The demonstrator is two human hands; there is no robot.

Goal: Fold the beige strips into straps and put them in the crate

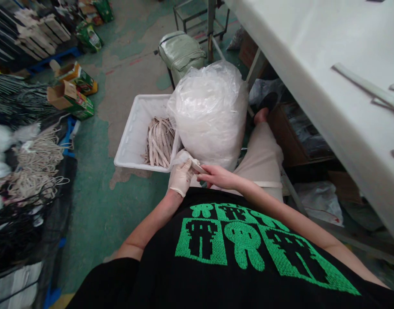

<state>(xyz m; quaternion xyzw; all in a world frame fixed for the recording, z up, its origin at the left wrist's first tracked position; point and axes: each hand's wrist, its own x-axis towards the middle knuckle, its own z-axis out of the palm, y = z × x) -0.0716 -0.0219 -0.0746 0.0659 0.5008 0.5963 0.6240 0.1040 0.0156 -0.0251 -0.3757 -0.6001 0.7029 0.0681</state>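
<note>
One pale strip (pixel 200 168) above the lap, two hands together on it — gloved left hand (pixel 180 175) curled around one end, bare right hand (pixel 218 177) pinching the other — one white bin (pixel 132 133) just beyond, uncountable beige strips (pixel 160 141) inside, one plastic-wrapped bundle (pixel 209 103) beside it, one white table (pixel 313 47) at right.

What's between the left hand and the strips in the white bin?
The white bin itself: its near right corner rim lies between left hand and strips. Nothing visible blocks going over it; the plastic-wrapped bundle overlaps the rim farther back.
</note>
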